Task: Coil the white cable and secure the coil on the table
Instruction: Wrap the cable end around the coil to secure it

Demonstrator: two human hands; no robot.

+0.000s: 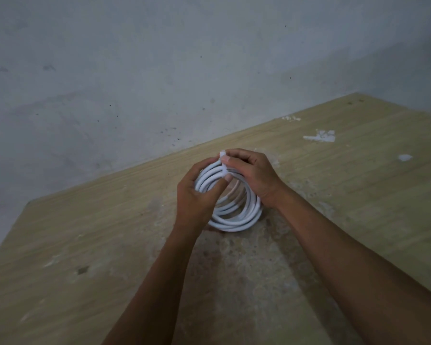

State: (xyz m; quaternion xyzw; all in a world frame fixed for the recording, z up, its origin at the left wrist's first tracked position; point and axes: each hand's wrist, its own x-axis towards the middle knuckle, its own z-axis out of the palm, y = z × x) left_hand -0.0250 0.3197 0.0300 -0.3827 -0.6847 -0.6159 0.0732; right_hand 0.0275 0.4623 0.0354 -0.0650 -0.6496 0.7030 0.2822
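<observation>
Both forearms are reaching in from the bottom edge, meeting over the coil [230,207], which is being held just above or lightly on the table [85,245]; contact at its lower edge cannot be confirmed. Cable is already wound into several stacked white loops, tilted up toward the camera.

Left hand [197,197] is gripping the near-left side of the coil, fingers curled through the loops and bunching them. Right hand [249,173] is pinching a small white tie [223,163] at the top of the coil, thumb and forefinger closed on it. Whether the tie is a strap, tape or the cable's own end cannot be told.

Judgement: coiling is finished; securing is in progress. To do it well:
- left hand should be keeping the loops pressed together so none springs out;
- tie should be pulling snug around all the loops, not only the outer ones;
- tension should be staying on the tie until it is fastened.

White scraps [321,136] are lying well apart, far right.
</observation>
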